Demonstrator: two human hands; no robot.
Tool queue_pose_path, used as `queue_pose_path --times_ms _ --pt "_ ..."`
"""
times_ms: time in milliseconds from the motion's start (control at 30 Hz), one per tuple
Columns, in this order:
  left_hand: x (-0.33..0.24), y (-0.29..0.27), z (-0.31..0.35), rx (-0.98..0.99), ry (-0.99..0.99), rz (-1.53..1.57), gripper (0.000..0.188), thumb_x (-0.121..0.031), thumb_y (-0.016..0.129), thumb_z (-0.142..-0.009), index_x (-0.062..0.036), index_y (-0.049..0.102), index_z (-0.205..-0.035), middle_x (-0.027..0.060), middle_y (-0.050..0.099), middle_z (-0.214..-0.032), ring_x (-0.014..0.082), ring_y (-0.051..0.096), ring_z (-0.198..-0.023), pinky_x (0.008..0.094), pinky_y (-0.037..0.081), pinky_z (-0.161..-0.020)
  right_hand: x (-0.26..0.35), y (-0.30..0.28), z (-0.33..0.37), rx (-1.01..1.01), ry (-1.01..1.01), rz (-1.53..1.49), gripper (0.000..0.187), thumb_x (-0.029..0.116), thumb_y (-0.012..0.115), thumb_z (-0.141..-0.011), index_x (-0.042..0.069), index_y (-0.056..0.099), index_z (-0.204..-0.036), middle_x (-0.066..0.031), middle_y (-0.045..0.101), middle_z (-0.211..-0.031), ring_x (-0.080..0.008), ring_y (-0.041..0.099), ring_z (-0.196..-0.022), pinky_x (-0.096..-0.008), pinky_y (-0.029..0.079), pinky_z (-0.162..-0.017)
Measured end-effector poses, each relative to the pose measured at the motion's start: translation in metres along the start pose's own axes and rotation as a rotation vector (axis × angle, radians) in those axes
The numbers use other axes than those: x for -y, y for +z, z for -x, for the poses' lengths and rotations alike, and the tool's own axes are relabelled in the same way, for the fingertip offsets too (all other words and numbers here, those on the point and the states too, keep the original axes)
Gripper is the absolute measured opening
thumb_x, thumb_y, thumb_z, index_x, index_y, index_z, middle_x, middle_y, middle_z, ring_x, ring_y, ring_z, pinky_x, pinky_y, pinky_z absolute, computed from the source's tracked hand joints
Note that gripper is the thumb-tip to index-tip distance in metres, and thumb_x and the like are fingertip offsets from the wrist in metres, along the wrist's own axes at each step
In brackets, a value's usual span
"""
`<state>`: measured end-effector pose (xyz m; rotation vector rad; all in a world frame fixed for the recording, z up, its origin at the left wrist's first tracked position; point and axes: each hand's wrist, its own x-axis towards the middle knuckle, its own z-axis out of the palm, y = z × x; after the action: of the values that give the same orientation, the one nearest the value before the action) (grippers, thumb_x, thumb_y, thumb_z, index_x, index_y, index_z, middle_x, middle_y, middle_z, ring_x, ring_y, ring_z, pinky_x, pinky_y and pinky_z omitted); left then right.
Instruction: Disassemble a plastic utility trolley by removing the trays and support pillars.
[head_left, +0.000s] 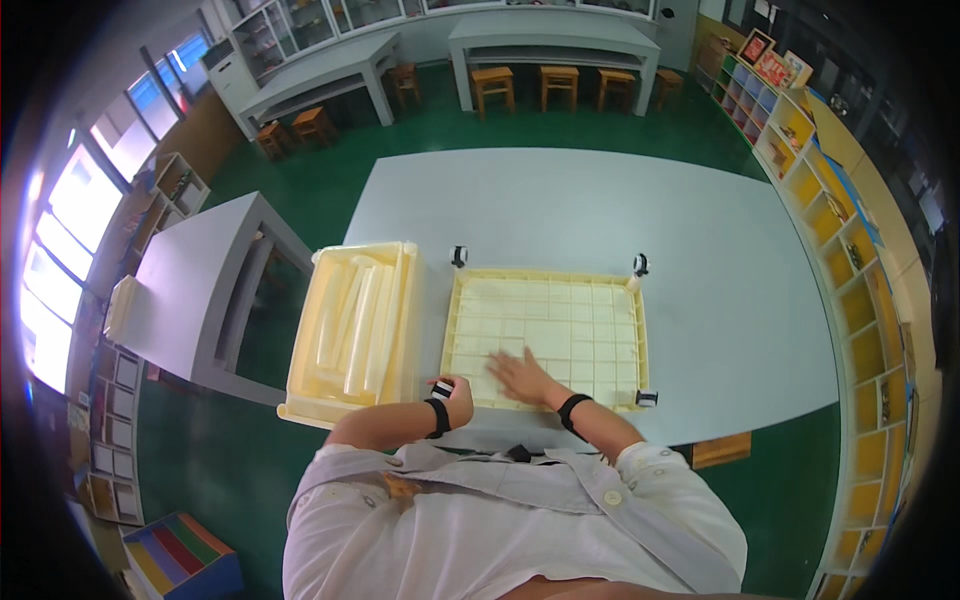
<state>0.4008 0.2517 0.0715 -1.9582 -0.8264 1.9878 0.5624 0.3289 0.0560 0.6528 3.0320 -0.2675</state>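
A pale yellow plastic tray (545,335) with a grid of ribs lies on the grey table in front of me. Black-and-white caster wheels stand at its corners: one at far left (458,256), one at far right (641,265) and one at near right (647,399). At the near left corner, my left hand (458,402) has its fingers curled round another caster wheel (441,390). My right hand (527,380) hovers over or rests on the ribbed face near that corner, fingers spread and slightly blurred; whether it touches is unclear.
Left of the tray stands a yellow bin (408,330) holding several pale yellow tubes (355,320). The grey table (720,300) stretches away to the right and back. A smaller grey table (190,270) is at left, and a wooden stool (722,450) sits under the near edge.
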Motion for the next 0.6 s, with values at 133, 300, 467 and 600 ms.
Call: queue_pose_path --times_ms 133,300,467,600 --pt "0.005 -0.003 -0.024 0.162 0.076 -0.132 0.013 -0.022 0.058 -0.072 -0.0114 0.063 -0.077 0.0034 0.062 -0.074 0.0225 0.061 -0.065 0.0371 0.048 -0.057 -0.004 0.017 0.005 -0.108 -0.041 0.026 0.051 0.037 0.038 -0.086 0.022 0.023 -0.133 -0.0012 0.02 -0.139 -0.0211 0.019 -0.128 -0.0567 0.018 -0.097" --pt "0.024 -0.005 -0.033 -0.051 0.107 0.344 0.019 -0.023 0.062 -0.072 -0.0163 0.065 -0.09 0.0018 0.063 -0.083 0.0208 0.061 -0.072 0.0372 0.048 -0.059 -0.005 0.023 0.007 -0.2 -0.057 -0.044 0.05 0.037 0.038 -0.086 0.026 0.023 -0.133 0.0005 0.021 -0.139 -0.0196 0.02 -0.128 -0.0549 0.017 -0.099" --pt "0.043 -0.013 -0.046 0.223 0.247 0.469 0.033 -0.03 0.066 -0.069 -0.0188 0.061 -0.1 0.0009 0.062 -0.097 0.0201 0.059 -0.084 0.0367 0.046 -0.07 -0.008 0.03 0.01 -0.149 -0.005 -0.061 0.049 0.037 0.04 -0.085 0.029 0.025 -0.131 0.0021 0.022 -0.138 -0.0178 0.02 -0.128 -0.053 0.015 -0.1" --pt "0.049 -0.016 -0.056 0.52 0.341 0.426 0.036 -0.036 0.066 -0.068 -0.0194 0.062 -0.1 -0.0012 0.062 -0.097 0.0204 0.058 -0.086 0.0371 0.044 -0.076 -0.011 0.034 0.012 -0.226 -0.007 -0.134 0.05 0.038 0.041 -0.085 0.029 0.026 -0.131 0.0025 0.023 -0.138 -0.0172 0.02 -0.128 -0.0528 0.015 -0.101"
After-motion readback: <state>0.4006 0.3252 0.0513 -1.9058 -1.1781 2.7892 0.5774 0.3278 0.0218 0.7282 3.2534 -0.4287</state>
